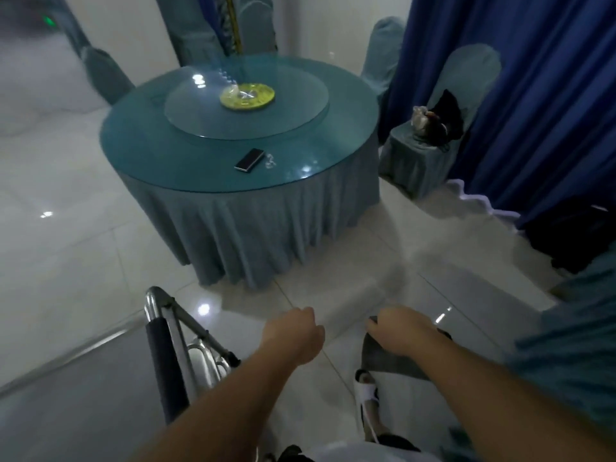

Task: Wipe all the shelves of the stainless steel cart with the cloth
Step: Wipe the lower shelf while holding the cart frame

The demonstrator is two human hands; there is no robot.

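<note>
The stainless steel cart (83,378) fills the lower left, its flat top shelf seen from above and its handle with a black grip (160,355) on the right side. My left hand (296,335) hangs beside the handle with fingers curled, holding nothing, apart from the cart. My right hand (400,328) grips a grey cloth (386,358), which hangs down under it above the floor, to the right of the cart. The cart's lower shelves are hidden.
A round table (233,155) with a teal skirt and glass turntable stands ahead, a phone (249,160) near its front edge. Covered chairs (420,151) and blue curtains (550,95) line the right. My white sandal (366,391) is on the tiled floor.
</note>
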